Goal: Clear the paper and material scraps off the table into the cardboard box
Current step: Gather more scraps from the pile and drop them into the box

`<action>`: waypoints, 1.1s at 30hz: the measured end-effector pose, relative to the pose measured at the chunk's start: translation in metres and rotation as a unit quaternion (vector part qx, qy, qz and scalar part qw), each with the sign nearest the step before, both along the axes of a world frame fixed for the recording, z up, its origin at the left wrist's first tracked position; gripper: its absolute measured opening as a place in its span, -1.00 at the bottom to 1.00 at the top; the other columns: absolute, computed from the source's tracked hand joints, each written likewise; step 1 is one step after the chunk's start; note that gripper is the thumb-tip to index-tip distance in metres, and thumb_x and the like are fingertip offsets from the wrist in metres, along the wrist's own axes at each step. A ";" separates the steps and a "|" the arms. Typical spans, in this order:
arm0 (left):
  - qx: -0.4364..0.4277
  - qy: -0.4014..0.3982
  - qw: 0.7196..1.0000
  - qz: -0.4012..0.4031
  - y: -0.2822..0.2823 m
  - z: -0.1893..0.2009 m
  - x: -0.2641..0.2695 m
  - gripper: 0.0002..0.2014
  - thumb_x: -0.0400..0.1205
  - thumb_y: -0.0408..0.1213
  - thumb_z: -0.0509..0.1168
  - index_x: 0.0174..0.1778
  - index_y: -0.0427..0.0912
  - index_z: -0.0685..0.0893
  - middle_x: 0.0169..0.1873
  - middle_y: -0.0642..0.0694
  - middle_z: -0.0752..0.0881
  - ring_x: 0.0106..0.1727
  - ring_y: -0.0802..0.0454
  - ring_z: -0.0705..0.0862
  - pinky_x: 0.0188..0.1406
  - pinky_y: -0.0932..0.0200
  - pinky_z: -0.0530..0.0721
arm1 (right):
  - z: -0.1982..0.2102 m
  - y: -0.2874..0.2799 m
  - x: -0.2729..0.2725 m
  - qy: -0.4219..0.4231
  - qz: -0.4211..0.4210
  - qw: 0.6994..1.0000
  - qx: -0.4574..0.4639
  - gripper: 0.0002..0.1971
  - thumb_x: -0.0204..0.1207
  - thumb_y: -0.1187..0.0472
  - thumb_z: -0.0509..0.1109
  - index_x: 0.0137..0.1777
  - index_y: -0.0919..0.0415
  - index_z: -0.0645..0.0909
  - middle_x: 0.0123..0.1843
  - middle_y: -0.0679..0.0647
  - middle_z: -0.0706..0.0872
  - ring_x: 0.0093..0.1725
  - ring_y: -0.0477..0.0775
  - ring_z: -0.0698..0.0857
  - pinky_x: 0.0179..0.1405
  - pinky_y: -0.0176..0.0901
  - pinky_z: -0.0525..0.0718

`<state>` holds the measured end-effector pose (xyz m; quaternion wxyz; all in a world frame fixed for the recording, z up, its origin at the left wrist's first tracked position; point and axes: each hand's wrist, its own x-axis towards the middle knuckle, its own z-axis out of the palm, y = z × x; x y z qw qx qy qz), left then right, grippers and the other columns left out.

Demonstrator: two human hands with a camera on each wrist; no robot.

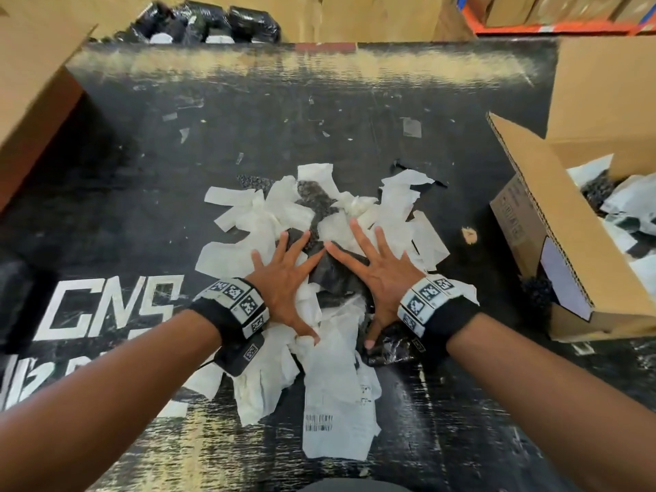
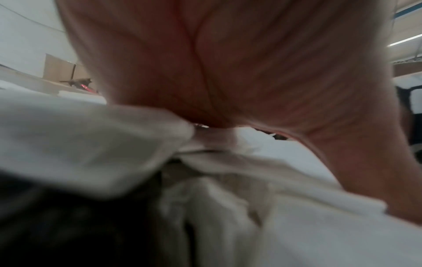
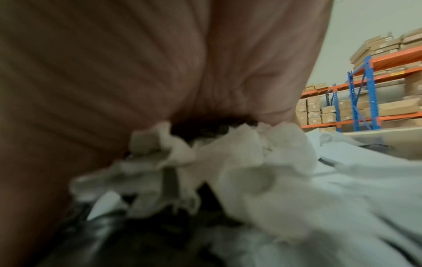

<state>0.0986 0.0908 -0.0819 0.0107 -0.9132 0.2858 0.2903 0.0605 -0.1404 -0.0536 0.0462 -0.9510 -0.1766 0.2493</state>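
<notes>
Scraps (image 1: 319, 221) lie under my splayed, flat left grip (image 1: 284, 278) and right grip (image 1: 376, 275), holding nothing; loose strips may scatter off the counter (image 1: 142, 172).

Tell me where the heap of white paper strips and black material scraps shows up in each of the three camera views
Head: heap of white paper strips and black material scraps, centre of the black table, under both flat hands.
Left wrist: white strips fill the lower half, beneath the left hand.
Right wrist: crumpled strips fill the lower half, beneath the right hand.
Shared landmark: the palms pressed on the heap.
</notes>
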 end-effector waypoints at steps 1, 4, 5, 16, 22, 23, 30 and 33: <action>0.003 -0.004 1.000 -0.004 0.001 -0.004 0.000 0.60 -0.05 0.69 0.39 0.70 0.16 -0.47 0.67 0.00 -0.56 0.69 -0.29 -0.52 0.43 -0.84 0.00 | -0.003 0.003 0.005 0.003 0.001 1.000 -0.007 0.75 -0.40 -0.32 0.79 0.55 -0.47 -0.56 0.61 -0.04 -0.71 0.63 0.58 -0.41 0.30 0.90 0.16; -0.051 -0.018 0.998 0.022 0.004 -0.011 -0.003 0.62 -0.04 0.67 0.41 0.71 0.07 -0.45 0.74 0.03 -0.40 0.74 -0.21 -0.42 0.47 -0.80 -0.01 | -0.010 0.009 0.016 0.025 -0.004 0.999 -0.023 0.64 -0.14 -0.09 0.82 0.54 -0.49 -0.55 0.69 -0.07 -0.56 0.67 0.54 -0.31 0.34 0.87 0.14; -0.093 -0.015 0.994 0.053 0.006 -0.012 -0.004 0.61 -0.03 0.64 0.45 0.71 0.09 -0.43 0.76 0.05 -0.31 0.76 -0.17 -0.35 0.49 -0.78 -0.01 | -0.011 0.010 0.019 0.031 -0.005 0.999 -0.027 0.57 -0.03 0.00 0.79 0.57 -0.48 -0.51 0.71 -0.09 -0.50 0.68 0.51 -0.30 0.37 0.84 0.14; -0.141 0.006 0.990 0.008 0.002 -0.002 -0.016 0.01 0.42 0.46 0.38 0.65 0.58 -0.15 0.77 0.00 -0.25 0.76 -0.29 -0.29 0.52 -0.69 -0.06 | -0.015 0.006 0.026 0.018 -0.007 0.999 -0.043 0.41 0.10 0.05 0.76 0.72 -0.22 -0.26 0.78 -0.14 -0.22 0.73 0.37 -0.11 0.38 0.46 0.52; -0.187 -0.067 0.980 0.018 0.001 -0.006 -0.023 -0.29 0.60 -0.01 0.45 0.64 0.41 0.30 0.74 0.11 0.17 0.66 -0.08 0.39 0.37 -0.02 0.65 | -0.018 0.005 0.020 -0.008 -0.010 1.000 -0.011 0.13 0.33 -0.04 0.60 0.73 -0.24 -0.13 0.78 -0.19 -0.08 0.74 0.30 0.05 0.47 0.27 0.51; -0.186 -0.071 0.980 0.024 0.000 -0.003 -0.024 -0.34 0.60 -0.04 0.44 0.60 0.41 0.37 0.71 0.13 0.23 0.54 -0.09 0.55 0.24 0.00 0.70 | -0.018 0.005 0.017 -0.014 -0.009 1.000 0.000 0.05 0.39 -0.05 0.55 0.73 -0.25 -0.09 0.78 -0.19 -0.05 0.73 0.30 0.08 0.50 0.24 0.49; -0.144 -0.079 0.985 0.045 -0.007 0.006 -0.026 -0.48 0.59 -0.22 0.36 0.44 0.38 0.60 0.64 0.16 0.40 0.34 -0.03 0.70 0.14 0.06 0.70 | -0.017 0.010 0.005 -0.078 -0.015 0.996 0.030 -0.34 0.52 0.03 0.39 0.62 -0.22 0.33 0.69 -0.18 0.32 0.46 0.24 0.58 0.28 0.10 0.65; -0.146 -0.082 0.984 0.063 -0.009 0.007 -0.025 -0.49 0.58 -0.23 0.37 0.42 0.35 0.64 0.61 0.17 0.45 0.32 0.03 0.72 0.13 0.13 0.65 | -0.017 0.020 0.003 -0.080 -0.038 0.996 0.020 -0.40 0.56 0.14 0.33 0.61 -0.18 0.36 0.69 -0.13 0.34 0.38 0.29 0.64 0.24 0.08 0.66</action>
